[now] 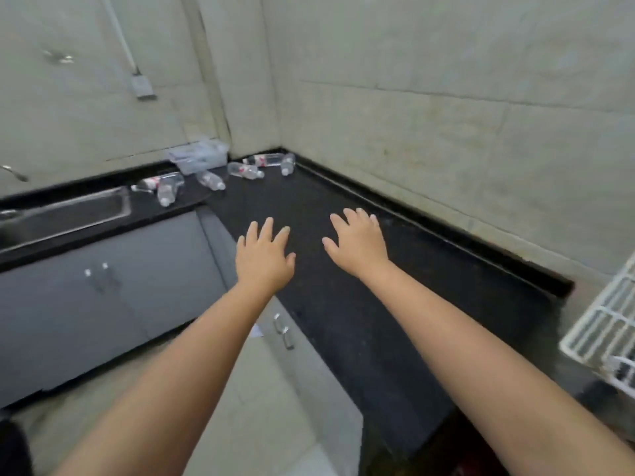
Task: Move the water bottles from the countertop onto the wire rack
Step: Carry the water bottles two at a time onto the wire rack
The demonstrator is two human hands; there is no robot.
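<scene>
1. Nearest the camera, two bare forearms stretch forward from the bottom of the frame. The left hand [264, 257] and right hand [359, 240] are both spread flat, palms down, fingers straight, holding nothing, over the middle of the frame.
2. The black table [343, 304] runs from lower right up to the corner at centre, then turns left toward the sink [65, 214] at the left edge.
3. The white wire rack [604, 324] shows only partly at the right edge, well apart from the bottles.
4. The water bottles [245, 170] lie on their sides, scattered in the far corner at upper centre, near a clear plastic tray [199, 158]; none is on the rack yet.
5. Judgement: the step is the reach. The bottles lie well beyond the fingertips, so stepping closer first looks wise. Lying bottles can roll, so grip each around its middle, one per hand, starting with the nearest.
</scene>
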